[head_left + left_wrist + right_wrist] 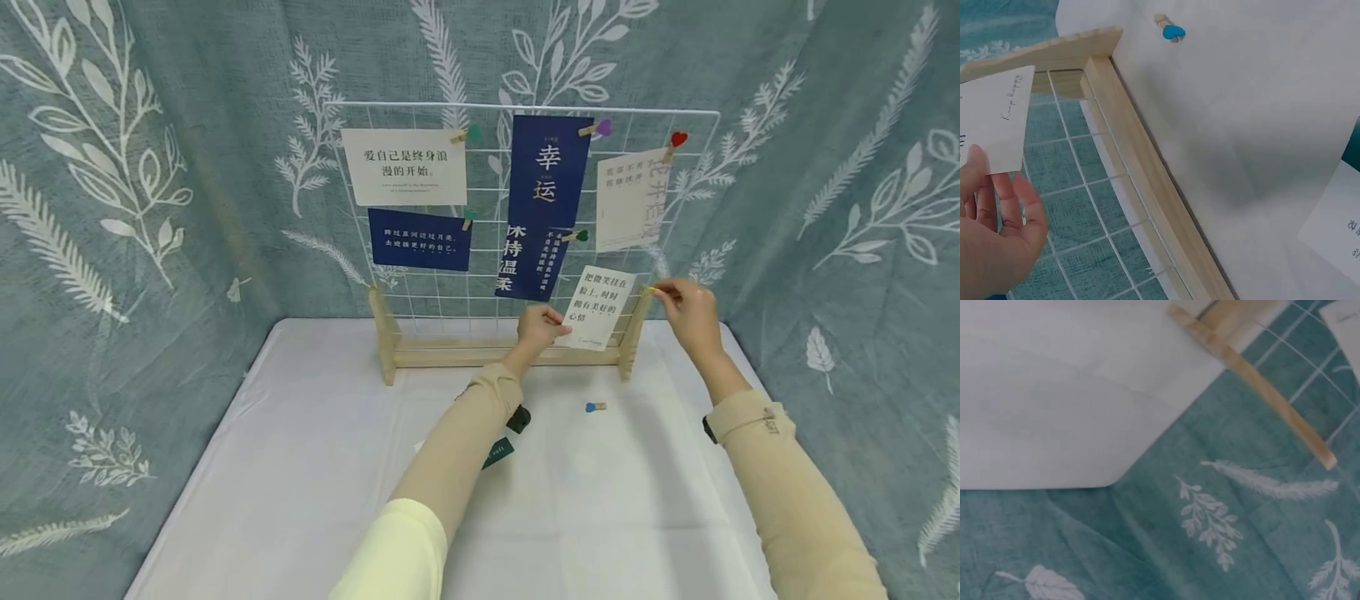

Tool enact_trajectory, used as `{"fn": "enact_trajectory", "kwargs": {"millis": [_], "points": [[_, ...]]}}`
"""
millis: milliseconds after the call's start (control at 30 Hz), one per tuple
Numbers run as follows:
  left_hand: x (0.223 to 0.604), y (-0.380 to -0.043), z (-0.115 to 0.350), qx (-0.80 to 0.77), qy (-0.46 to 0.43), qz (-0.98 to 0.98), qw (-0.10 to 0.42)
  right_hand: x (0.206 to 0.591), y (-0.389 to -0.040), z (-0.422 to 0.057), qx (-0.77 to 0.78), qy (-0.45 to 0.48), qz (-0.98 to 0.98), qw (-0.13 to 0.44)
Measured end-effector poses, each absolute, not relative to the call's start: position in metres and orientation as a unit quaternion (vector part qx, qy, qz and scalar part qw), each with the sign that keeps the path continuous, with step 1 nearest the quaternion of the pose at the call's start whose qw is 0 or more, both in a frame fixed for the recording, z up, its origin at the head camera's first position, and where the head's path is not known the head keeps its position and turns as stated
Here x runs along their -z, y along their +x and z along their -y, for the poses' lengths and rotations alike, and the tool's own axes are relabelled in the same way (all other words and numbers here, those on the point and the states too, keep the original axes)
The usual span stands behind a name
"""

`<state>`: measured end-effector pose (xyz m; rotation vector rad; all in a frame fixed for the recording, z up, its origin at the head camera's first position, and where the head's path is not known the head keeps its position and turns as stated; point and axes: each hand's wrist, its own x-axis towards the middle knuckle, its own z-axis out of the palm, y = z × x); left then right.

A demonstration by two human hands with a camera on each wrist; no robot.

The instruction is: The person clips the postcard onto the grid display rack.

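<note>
My left hand pinches the lower left edge of a white card with black Chinese lettering, holding it tilted against the lower right of a white wire grid rack on wooden feet. The left wrist view shows the thumb on the card's face and the fingers behind it. Beside the rack's right foot, my right hand pinches a small yellow clip, mostly hidden by the fingertips. The right hand is out of sight in its own wrist view.
Several cards hang clipped on the grid, among them a white card and a navy card. A heart clothespin lies on the white table. A dark green card and a black object lie by the left forearm.
</note>
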<state>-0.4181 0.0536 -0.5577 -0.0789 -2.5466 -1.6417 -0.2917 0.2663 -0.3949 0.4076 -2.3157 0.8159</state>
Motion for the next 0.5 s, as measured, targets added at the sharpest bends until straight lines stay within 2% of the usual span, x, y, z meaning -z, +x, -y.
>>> {"fn": "enact_trajectory", "kwargs": {"millis": [133, 300, 367, 500], "points": [[0.564, -0.423, -0.063, 0.543, -0.002, 0.839, 0.041, 0.387, -0.300, -0.262, -0.325, 0.134, 0.870, 0.345], [0.591, -0.443, -0.064, 0.540, -0.007, 0.837, 0.082, 0.384, -0.313, -0.259, -0.358, 0.104, 0.862, 0.344], [0.621, -0.471, -0.066, 0.538, -0.031, 0.834, 0.118, 0.383, -0.318, -0.259, -0.370, 0.092, 0.859, 0.341], [0.696, -0.549, -0.080, 0.534, -0.026, 0.836, 0.127, 0.382, -0.327, -0.256, -0.401, 0.070, 0.850, 0.334]]}}
